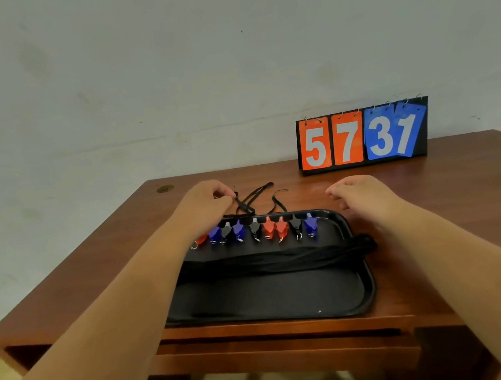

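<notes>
A black tray [363,296] lies on the wooden table. Along its far edge stands a row of several whistles in red, blue and black [268,228], each with a small metal ring. A bundle of black lanyards [283,260] stretches across the tray's middle. Beyond the tray a loose black lanyard [254,196] lies on the table. My left hand [205,203] pinches the clip end of this lanyard between thumb and fingers. My right hand [361,193] hovers over the table just behind the tray's far right corner, fingers relaxed and holding nothing.
A flip scoreboard [362,136] reading 5 7 3 1 stands at the table's back right against a pale wall. The brown table [452,196] has a round brass fitting [165,188] at its back left. Tiled floor shows below the front edge.
</notes>
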Motion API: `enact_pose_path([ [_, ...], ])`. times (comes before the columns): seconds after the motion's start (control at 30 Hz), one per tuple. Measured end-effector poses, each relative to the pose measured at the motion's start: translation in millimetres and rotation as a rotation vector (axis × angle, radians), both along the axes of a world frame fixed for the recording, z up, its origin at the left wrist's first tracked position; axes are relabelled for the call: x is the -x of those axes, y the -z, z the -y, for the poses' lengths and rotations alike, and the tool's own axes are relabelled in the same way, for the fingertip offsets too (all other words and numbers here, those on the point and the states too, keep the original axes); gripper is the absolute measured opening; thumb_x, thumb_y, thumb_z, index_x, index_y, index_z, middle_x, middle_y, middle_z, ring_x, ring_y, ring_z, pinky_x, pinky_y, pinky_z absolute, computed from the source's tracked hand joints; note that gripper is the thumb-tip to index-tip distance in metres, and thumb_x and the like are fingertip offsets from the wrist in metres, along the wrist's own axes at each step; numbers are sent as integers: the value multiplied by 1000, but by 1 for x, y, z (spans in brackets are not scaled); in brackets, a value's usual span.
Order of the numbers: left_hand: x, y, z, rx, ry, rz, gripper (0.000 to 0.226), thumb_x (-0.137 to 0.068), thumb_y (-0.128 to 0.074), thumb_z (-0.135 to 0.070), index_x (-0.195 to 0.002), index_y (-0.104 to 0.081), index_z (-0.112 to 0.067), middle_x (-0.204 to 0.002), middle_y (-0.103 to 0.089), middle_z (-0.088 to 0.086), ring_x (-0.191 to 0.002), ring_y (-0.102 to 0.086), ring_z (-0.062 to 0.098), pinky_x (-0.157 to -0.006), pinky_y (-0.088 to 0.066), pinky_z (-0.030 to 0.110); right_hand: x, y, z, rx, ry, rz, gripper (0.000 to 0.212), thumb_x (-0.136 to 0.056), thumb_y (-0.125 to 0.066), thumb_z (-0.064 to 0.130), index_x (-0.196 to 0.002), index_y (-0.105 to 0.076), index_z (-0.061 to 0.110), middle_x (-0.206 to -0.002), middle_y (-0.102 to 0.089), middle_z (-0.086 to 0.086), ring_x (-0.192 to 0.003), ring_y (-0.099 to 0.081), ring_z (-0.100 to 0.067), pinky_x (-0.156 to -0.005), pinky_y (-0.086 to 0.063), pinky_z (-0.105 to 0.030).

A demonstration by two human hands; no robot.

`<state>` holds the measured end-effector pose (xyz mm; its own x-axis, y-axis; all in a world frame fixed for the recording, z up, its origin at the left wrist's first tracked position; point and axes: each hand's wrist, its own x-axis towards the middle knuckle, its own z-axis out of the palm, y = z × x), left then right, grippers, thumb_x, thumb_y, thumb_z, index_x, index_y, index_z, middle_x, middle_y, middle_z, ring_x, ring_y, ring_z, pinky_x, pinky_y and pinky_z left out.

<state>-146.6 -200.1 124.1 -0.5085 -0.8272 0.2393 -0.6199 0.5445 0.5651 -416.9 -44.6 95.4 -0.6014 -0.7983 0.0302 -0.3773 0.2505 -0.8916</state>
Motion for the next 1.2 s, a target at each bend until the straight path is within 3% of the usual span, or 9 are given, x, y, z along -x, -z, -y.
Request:
enact_pose_path([
  [0.17, 33, 1, 15, 22, 44, 54, 17, -104, -58, -19, -105, -70, -31, -109, -66, -17, -88, -60, 0, -78, -49, 23, 13, 7, 18, -2, -4, -39, 20, -108, -58, 29, -113, -78, 27, -110, -73, 9, -110, -66, -14, -101, -51, -38],
  [0.27, 56, 2, 26, 33, 77, 126, 17, -104, -59, -19, -101, -68, -33, -106, -68, -15, -91, -65, 3, -83, -54, 27, 22, 20, 24, 30, 55, -79, 22, -107, -57, 30, -105, -79, 32, -108, -74, 12, -110, -66, -13, -105, -52, -39],
  [0.47, 84, 4, 56, 43, -28, 231, 24, -105, -55, -8, -120, -69, -21, -115, -61, -6, -102, -62, 15, -91, -50, 34, 35, 32, 34, 94, 74, -6, 24, -102, -60, 31, -93, -82, 31, -96, -77, 14, -95, -70, -11, -88, -55, -33],
  [0.57, 87, 13, 75, 24, -108, 277, 16, -102, -59, -10, -110, -73, -15, -120, -71, 10, -112, -67, 28, -92, -51, 39, 39, 34, 38, 103, 88, -13, 23, -101, -62, 31, -88, -81, 31, -90, -76, 14, -91, -68, -11, -84, -53, -32],
  [0.6, 88, 15, 80, 6, -127, 298, 12, -100, -60, -12, -101, -72, -11, -118, -73, 16, -110, -69, 32, -87, -52, 40, 40, 34, 39, 101, 85, -19, 23, -101, -62, 31, -87, -81, 31, -89, -76, 14, -91, -68, -10, -84, -52, -32],
  [0.73, 96, 23, 92, -46, -168, 407, 26, -103, -60, -21, -100, -74, 2, -103, -74, 23, -97, -72, 37, -75, -55, 41, 42, 34, 37, 92, 44, -37, 23, -103, -60, 31, -93, -80, 32, -98, -76, 15, -95, -67, -7, -89, -51, -31],
  [0.97, 106, 32, 91, 41, -251, 534, 21, -102, -70, -18, -90, -68, -1, -85, -64, 12, -80, -63, 27, -66, -48, 35, 44, 34, 35, 93, 16, -15, 21, -104, -60, 30, -96, -79, 30, -97, -76, 13, -94, -66, -8, -90, -50, -32],
  [1.07, 103, 30, 89, 44, -264, 484, 17, -101, -71, -15, -104, -74, 1, -99, -71, 14, -85, -63, 26, -73, -50, 36, 44, 33, 35, 89, 5, -22, 21, -105, -60, 30, -96, -79, 30, -97, -76, 13, -94, -65, -6, -90, -49, -31],
  [1.2, 99, 26, 81, -51, -202, 194, 31, -98, -77, -15, -129, -75, -12, -136, -69, 7, -124, -64, 28, -103, -49, 39, 43, 31, 33, 87, -2, -5, 21, -105, -59, 30, -102, -79, 28, -100, -76, 12, -96, -65, -7, -96, -49, -33],
])
